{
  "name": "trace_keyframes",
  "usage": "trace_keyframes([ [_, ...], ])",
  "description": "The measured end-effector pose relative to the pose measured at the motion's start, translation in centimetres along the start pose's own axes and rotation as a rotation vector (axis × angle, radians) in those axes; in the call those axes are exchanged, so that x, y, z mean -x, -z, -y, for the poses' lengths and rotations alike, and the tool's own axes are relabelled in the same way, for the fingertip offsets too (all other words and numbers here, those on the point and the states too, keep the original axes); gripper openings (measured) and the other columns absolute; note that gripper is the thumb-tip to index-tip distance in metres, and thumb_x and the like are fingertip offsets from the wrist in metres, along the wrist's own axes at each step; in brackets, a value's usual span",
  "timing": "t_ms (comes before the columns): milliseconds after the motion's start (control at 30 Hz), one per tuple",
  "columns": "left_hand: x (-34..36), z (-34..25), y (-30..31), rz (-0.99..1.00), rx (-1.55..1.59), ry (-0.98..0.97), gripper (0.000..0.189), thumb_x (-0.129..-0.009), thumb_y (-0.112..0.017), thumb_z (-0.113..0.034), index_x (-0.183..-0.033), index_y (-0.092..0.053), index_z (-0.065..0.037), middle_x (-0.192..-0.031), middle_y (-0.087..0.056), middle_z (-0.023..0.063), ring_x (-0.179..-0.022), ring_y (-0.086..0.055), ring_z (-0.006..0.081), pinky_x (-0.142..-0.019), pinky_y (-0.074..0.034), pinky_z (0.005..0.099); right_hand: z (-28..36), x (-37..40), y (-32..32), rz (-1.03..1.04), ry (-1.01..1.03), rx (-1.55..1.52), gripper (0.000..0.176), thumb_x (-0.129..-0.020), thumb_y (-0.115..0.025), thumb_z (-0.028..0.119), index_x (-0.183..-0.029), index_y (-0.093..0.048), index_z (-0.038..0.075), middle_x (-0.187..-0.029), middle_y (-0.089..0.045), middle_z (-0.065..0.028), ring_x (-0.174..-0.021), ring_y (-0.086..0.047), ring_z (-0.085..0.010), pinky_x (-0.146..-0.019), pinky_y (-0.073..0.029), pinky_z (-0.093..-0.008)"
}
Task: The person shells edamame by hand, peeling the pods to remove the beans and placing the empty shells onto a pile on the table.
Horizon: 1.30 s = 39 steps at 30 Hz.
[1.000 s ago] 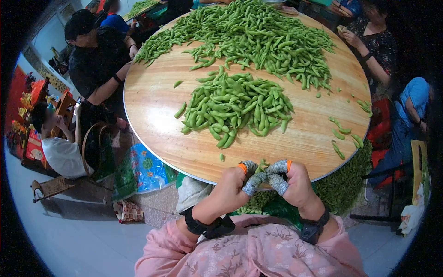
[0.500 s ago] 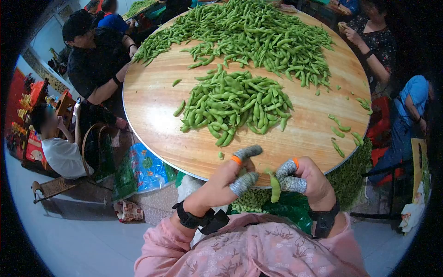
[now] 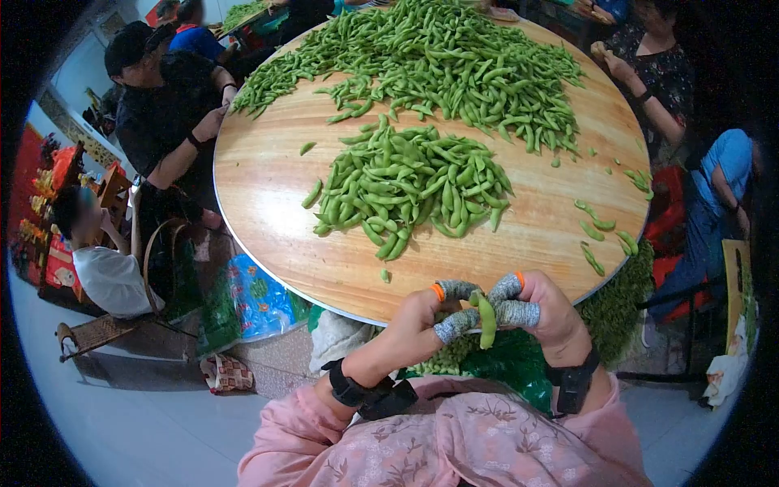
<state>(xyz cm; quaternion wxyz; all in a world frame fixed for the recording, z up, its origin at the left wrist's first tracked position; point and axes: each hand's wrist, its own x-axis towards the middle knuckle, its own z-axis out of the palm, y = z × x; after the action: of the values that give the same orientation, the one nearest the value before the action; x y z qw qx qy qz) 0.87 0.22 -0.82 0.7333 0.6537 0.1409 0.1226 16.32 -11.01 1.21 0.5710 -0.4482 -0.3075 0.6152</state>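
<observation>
Over the near table edge, a green soybean pod [image 3: 487, 323] hangs upright between my hands. My right hand [image 3: 544, 315] pinches it between thumb and finger. From the other side, my left hand [image 3: 422, 318] closes its thumb and finger in at the pod, near its upper end, where a small green bit shows. Grey knitted finger covers with orange bands are on the fingers of both hands. Just beyond lies a small heap of soybean pods [image 3: 410, 187] on the round wooden table [image 3: 268, 195].
A larger pod heap [image 3: 454, 65] covers the table's far side. A few loose pods [image 3: 592, 231] lie near the right edge. Below the near edge are a green plastic bag [image 3: 515, 373] and more greens [image 3: 625, 312]. Other people sit around, one in a black cap [image 3: 134, 53].
My left hand has moved right and its fingers have closed in to meet the pod. My right hand still holds the pod, nearly in place.
</observation>
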Motion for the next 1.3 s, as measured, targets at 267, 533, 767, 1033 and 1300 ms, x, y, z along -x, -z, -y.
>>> trace_keyframes([
  [267, 0.4, -0.4, 0.9, -0.064, -0.068, 0.072, 0.015, -0.084, -0.05, -0.017, -0.086, -0.051, -0.002, -0.074, -0.049, -0.0042, -0.066, -0.043, 0.0044, -0.059, -0.037, 0.0179, 0.2, -0.2, 0.6, -0.676, 0.322, 0.806, 0.011, -0.074, -0.057, 0.004, -0.083, -0.057, -0.003, -0.075, -0.06, -0.003, -0.07, -0.055, -0.0102, -0.066, -0.044, -0.0231],
  [533, 0.5, -1.5, 0.5, -0.01, -0.352, -0.124, 0.01, -0.08, -0.049, -0.009, -0.082, -0.054, 0.0, -0.065, -0.053, 0.0071, -0.057, -0.049, 0.0146, -0.054, -0.04, 0.0256, -0.7, 0.4, -2.5, -0.241, 0.129, 0.297, 0.013, -0.078, -0.051, 0.001, -0.089, -0.056, -0.004, -0.083, -0.059, -0.0037, -0.075, -0.053, -0.0085, -0.069, -0.044, -0.0225],
  [767, 0.5, -2.6, 0.9, 0.098, -0.483, -0.177, 0.011, -0.079, -0.05, -0.01, -0.082, -0.055, 0.0, -0.066, -0.055, 0.0113, -0.059, -0.053, 0.0208, -0.055, -0.041, 0.0277, -1.1, 0.5, -2.4, -0.167, 0.102, 0.169, 0.011, -0.08, -0.051, 0.002, -0.087, -0.056, -0.003, -0.08, -0.059, -0.0027, -0.073, -0.053, -0.0086, -0.067, -0.044, -0.0225],
  [1033, 0.6, -2.4, 1.1, 0.148, -0.502, -0.155, 0.013, -0.079, -0.051, -0.011, -0.085, -0.055, 0.0, -0.068, -0.055, 0.0117, -0.059, -0.053, 0.022, -0.056, -0.041, 0.0286, -1.0, 0.9, -2.8, -0.199, 0.06, 0.135, 0.007, -0.079, -0.052, 0.002, -0.083, -0.056, -0.001, -0.077, -0.058, -0.0023, -0.071, -0.053, -0.0089, -0.067, -0.043, -0.0221],
  [1300, 1.5, -2.2, -0.3, 0.054, -0.962, 0.014, 0.026, -0.069, -0.059, -0.01, -0.091, -0.05, -0.002, -0.066, -0.052, 0.0147, -0.065, -0.053, 0.0325, -0.057, -0.043, 0.0326, -2.4, -0.2, -2.5, -0.263, 0.074, 0.101, 0.004, -0.077, -0.051, 0.0, -0.079, -0.055, -0.001, -0.072, -0.057, -0.0013, -0.067, -0.052, -0.0078, -0.062, -0.043, -0.0225],
])
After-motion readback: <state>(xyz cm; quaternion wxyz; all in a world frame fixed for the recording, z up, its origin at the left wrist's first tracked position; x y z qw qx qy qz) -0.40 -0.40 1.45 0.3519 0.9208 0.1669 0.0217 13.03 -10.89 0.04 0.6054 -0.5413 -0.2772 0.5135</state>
